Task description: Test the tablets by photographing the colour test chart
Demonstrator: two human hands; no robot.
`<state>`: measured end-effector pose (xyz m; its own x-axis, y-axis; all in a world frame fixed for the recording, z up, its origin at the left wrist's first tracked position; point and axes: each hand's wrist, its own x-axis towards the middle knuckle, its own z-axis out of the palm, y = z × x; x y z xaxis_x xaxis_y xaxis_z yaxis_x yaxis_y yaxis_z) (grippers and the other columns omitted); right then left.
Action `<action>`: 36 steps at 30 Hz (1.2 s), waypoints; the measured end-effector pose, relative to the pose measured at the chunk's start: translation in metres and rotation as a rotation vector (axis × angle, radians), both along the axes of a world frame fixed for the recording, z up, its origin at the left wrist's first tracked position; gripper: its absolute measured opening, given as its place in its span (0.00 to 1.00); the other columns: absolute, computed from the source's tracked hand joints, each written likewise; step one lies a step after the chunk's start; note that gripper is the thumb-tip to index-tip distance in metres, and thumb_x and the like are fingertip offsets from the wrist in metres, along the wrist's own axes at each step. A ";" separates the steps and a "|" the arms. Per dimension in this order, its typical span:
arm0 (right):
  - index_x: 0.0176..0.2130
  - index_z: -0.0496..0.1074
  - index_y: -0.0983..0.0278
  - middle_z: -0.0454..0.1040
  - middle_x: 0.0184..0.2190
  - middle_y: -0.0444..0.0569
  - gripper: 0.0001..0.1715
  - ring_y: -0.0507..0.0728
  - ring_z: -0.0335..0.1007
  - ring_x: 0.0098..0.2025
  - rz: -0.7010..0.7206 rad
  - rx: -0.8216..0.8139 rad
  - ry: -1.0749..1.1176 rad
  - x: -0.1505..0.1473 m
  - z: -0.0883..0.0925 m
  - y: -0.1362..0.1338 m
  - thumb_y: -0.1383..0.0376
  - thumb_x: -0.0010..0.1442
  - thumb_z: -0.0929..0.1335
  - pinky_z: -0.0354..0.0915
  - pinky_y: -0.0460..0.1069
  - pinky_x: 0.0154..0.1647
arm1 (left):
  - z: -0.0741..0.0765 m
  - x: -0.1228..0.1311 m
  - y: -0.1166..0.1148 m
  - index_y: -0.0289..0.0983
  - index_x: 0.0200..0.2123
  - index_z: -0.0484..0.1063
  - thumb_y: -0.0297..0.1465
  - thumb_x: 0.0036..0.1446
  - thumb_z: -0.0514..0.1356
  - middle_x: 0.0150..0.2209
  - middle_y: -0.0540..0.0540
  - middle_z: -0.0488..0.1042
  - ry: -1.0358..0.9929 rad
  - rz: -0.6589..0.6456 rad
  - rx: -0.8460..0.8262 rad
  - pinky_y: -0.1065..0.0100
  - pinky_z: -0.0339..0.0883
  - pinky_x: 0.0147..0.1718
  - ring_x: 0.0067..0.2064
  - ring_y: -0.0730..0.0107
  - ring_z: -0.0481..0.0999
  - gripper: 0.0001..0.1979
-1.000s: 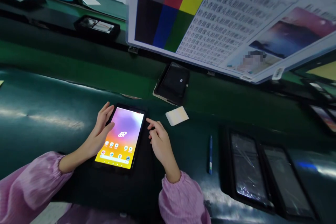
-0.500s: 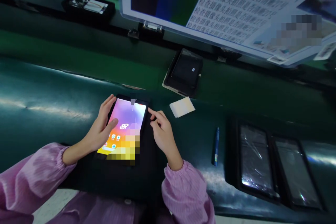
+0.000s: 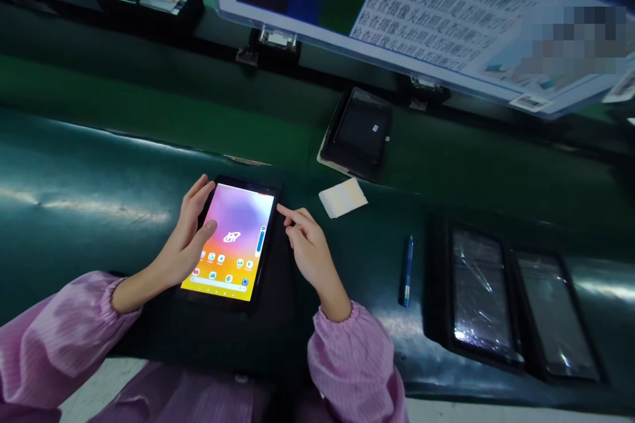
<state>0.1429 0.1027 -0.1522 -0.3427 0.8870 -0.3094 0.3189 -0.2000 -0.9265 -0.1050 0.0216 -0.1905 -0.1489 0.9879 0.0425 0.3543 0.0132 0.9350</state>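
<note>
A black tablet point(image 3: 233, 231) lies before me with its screen lit, showing a purple-to-yellow home screen with app icons. A blue slider bar stands at the screen's right side. My left hand point(image 3: 186, 248) grips the tablet's left edge, its thumb over the screen border and its fingers along the side. At the tablet's upper right edge, my right hand point(image 3: 310, 244) touches or nearly touches the side with its index finger; the other fingers are curled in, and nothing shows in them.
A cream pad point(image 3: 343, 198) and a blue pen point(image 3: 407, 271) lie to the right. Farther right are two film-covered tablets point(image 3: 481, 291). A stacked black device point(image 3: 360, 129) lies behind, under a large printed board point(image 3: 421, 6). A dark tray point(image 3: 149, 0) is upper left.
The slider bar now shows clearly on the tablet's screen, where blocky blur was before. The view has shifted slightly; both hands keep nearly the same places.
</note>
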 end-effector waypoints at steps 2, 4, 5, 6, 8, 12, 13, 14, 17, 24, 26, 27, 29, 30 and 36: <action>0.58 0.79 0.58 0.66 0.41 0.45 0.29 0.50 0.60 0.29 0.006 -0.006 0.002 0.001 0.001 0.000 0.67 0.63 0.62 0.60 0.50 0.31 | 0.000 0.000 0.000 0.57 0.74 0.51 0.42 0.72 0.55 0.80 0.50 0.38 0.001 -0.005 -0.006 0.37 0.41 0.75 0.79 0.47 0.40 0.31; 0.58 0.80 0.58 0.66 0.41 0.45 0.28 0.50 0.60 0.29 0.009 -0.003 0.000 0.002 0.001 -0.001 0.66 0.63 0.62 0.61 0.50 0.32 | 0.001 0.000 0.000 0.55 0.74 0.51 0.42 0.72 0.55 0.80 0.48 0.38 0.003 -0.007 -0.007 0.37 0.41 0.75 0.79 0.47 0.40 0.31; 0.58 0.80 0.59 0.66 0.40 0.45 0.28 0.50 0.60 0.29 0.011 0.001 -0.002 0.001 0.001 -0.001 0.66 0.63 0.62 0.61 0.50 0.32 | 0.001 0.000 0.000 0.54 0.74 0.51 0.42 0.72 0.55 0.80 0.48 0.38 0.005 -0.007 -0.006 0.37 0.41 0.75 0.79 0.47 0.41 0.31; 0.59 0.79 0.59 0.66 0.40 0.45 0.28 0.50 0.60 0.30 0.015 0.006 -0.003 0.001 0.001 -0.002 0.66 0.63 0.63 0.61 0.50 0.32 | 0.002 0.000 0.000 0.54 0.74 0.51 0.42 0.72 0.55 0.79 0.47 0.39 0.009 -0.006 -0.004 0.37 0.41 0.75 0.79 0.48 0.41 0.32; 0.62 0.77 0.60 0.66 0.40 0.45 0.30 0.51 0.61 0.30 0.033 0.009 0.000 0.000 0.002 -0.003 0.66 0.63 0.64 0.62 0.50 0.33 | 0.002 0.000 0.000 0.54 0.75 0.51 0.42 0.71 0.56 0.79 0.46 0.42 0.015 -0.004 0.004 0.37 0.41 0.75 0.79 0.48 0.43 0.32; 0.67 0.71 0.61 0.66 0.42 0.46 0.34 0.51 0.62 0.32 0.081 -0.021 -0.009 0.000 0.003 -0.005 0.64 0.63 0.65 0.64 0.50 0.34 | 0.002 -0.001 0.000 0.56 0.74 0.51 0.41 0.72 0.55 0.79 0.47 0.43 0.027 -0.015 0.017 0.38 0.42 0.75 0.79 0.49 0.43 0.31; 0.67 0.71 0.60 0.66 0.43 0.46 0.34 0.51 0.63 0.32 0.091 -0.031 -0.009 0.001 0.003 -0.006 0.64 0.64 0.65 0.64 0.50 0.35 | 0.001 -0.001 0.000 0.57 0.74 0.51 0.41 0.72 0.55 0.79 0.48 0.43 0.028 -0.017 0.019 0.38 0.41 0.75 0.79 0.50 0.43 0.31; 0.68 0.70 0.59 0.67 0.43 0.46 0.34 0.51 0.64 0.33 0.100 -0.042 -0.007 0.001 0.003 -0.006 0.63 0.64 0.65 0.65 0.51 0.36 | 0.001 -0.002 0.000 0.57 0.74 0.51 0.41 0.72 0.55 0.79 0.49 0.42 0.029 -0.018 0.021 0.38 0.41 0.75 0.79 0.50 0.43 0.31; 0.68 0.69 0.58 0.67 0.44 0.46 0.34 0.51 0.65 0.34 0.117 -0.059 0.002 0.003 0.002 -0.006 0.63 0.65 0.65 0.65 0.51 0.38 | -0.001 -0.003 0.000 0.58 0.74 0.52 0.41 0.72 0.55 0.79 0.50 0.41 0.034 -0.010 0.019 0.38 0.41 0.75 0.79 0.49 0.42 0.31; 0.71 0.65 0.59 0.68 0.43 0.45 0.37 0.50 0.63 0.32 0.148 -0.034 -0.004 0.000 0.003 -0.011 0.64 0.64 0.66 0.66 0.51 0.39 | 0.000 -0.002 0.001 0.59 0.73 0.53 0.41 0.71 0.56 0.78 0.51 0.45 0.041 0.011 0.016 0.39 0.44 0.75 0.79 0.48 0.45 0.30; 0.71 0.65 0.59 0.68 0.44 0.45 0.37 0.50 0.63 0.32 0.150 -0.030 -0.010 0.000 0.004 -0.011 0.63 0.65 0.66 0.67 0.51 0.39 | 0.001 -0.003 0.000 0.58 0.73 0.53 0.42 0.71 0.55 0.78 0.51 0.44 0.041 0.010 0.009 0.38 0.44 0.75 0.79 0.48 0.44 0.30; 0.70 0.66 0.59 0.69 0.44 0.45 0.36 0.51 0.64 0.32 0.147 -0.029 -0.012 0.000 0.004 -0.011 0.63 0.65 0.66 0.67 0.52 0.39 | 0.001 -0.003 0.000 0.58 0.73 0.53 0.42 0.71 0.55 0.78 0.51 0.44 0.042 0.009 0.006 0.38 0.43 0.75 0.79 0.48 0.44 0.30; 0.69 0.67 0.59 0.70 0.44 0.46 0.34 0.51 0.65 0.32 0.125 -0.039 -0.006 0.000 0.003 -0.010 0.62 0.66 0.66 0.67 0.52 0.40 | 0.001 -0.004 0.000 0.58 0.73 0.54 0.42 0.71 0.56 0.78 0.51 0.43 0.043 0.010 0.000 0.38 0.42 0.76 0.79 0.49 0.43 0.29; 0.69 0.67 0.58 0.70 0.45 0.46 0.34 0.51 0.65 0.33 0.113 -0.050 0.006 0.000 0.002 -0.009 0.62 0.66 0.66 0.67 0.52 0.39 | 0.001 -0.004 0.000 0.58 0.72 0.54 0.42 0.71 0.56 0.78 0.52 0.43 0.040 0.010 -0.003 0.38 0.42 0.76 0.79 0.49 0.43 0.29; 0.74 0.59 0.56 0.71 0.43 0.44 0.41 0.49 0.62 0.28 0.083 -0.088 0.089 -0.003 -0.003 -0.005 0.61 0.65 0.67 0.63 0.48 0.29 | 0.006 -0.002 0.001 0.59 0.72 0.55 0.42 0.71 0.57 0.78 0.51 0.45 -0.023 0.018 -0.010 0.39 0.47 0.75 0.79 0.50 0.46 0.29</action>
<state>0.1400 0.0975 -0.1553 -0.4433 0.8253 -0.3498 0.2547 -0.2582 -0.9319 -0.1070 0.0226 -0.1849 -0.1671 0.9855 0.0290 0.3324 0.0286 0.9427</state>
